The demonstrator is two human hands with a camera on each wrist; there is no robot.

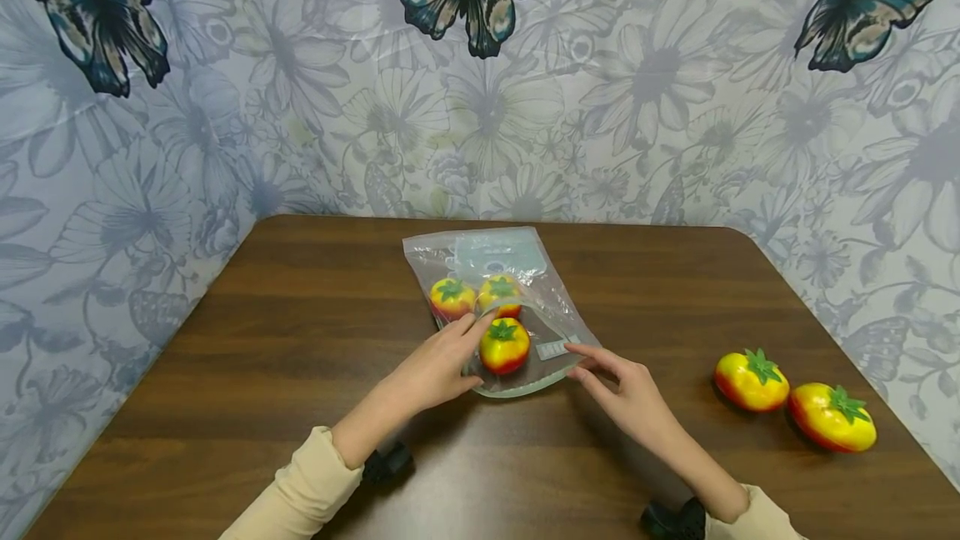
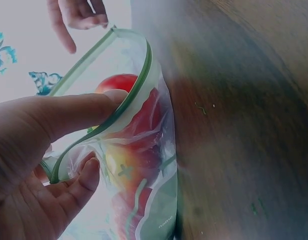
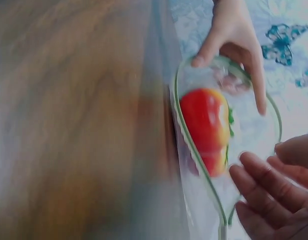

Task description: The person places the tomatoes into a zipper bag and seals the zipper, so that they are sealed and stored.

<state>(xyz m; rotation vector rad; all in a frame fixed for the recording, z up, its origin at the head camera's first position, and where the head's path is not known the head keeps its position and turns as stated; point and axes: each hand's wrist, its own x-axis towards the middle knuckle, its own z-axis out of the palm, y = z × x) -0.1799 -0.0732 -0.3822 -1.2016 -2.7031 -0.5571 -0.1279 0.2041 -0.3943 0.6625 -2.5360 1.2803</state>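
Note:
A clear zip bag (image 1: 543, 273) with a green-edged mouth lies on the table, its mouth turned toward me and gaping. Inside it are three red-and-yellow toy tomatoes (image 1: 504, 347) with green leaf tops. My left hand (image 1: 442, 361) holds the left side of the mouth. In the left wrist view, its thumb (image 2: 89, 110) lies across the green rim (image 2: 139, 85), with fingers curled by the rim's other side. My right hand (image 1: 626, 390) is at the mouth's right corner, fingers loosely bent; whether they touch the rim is hard to tell.
Two more toy tomatoes, one nearer the bag (image 1: 752, 380) and one farther right (image 1: 832, 417), lie on the brown wooden table (image 1: 225, 373). Behind the table's far edge hangs a floral cloth (image 1: 315, 107) with butterflies.

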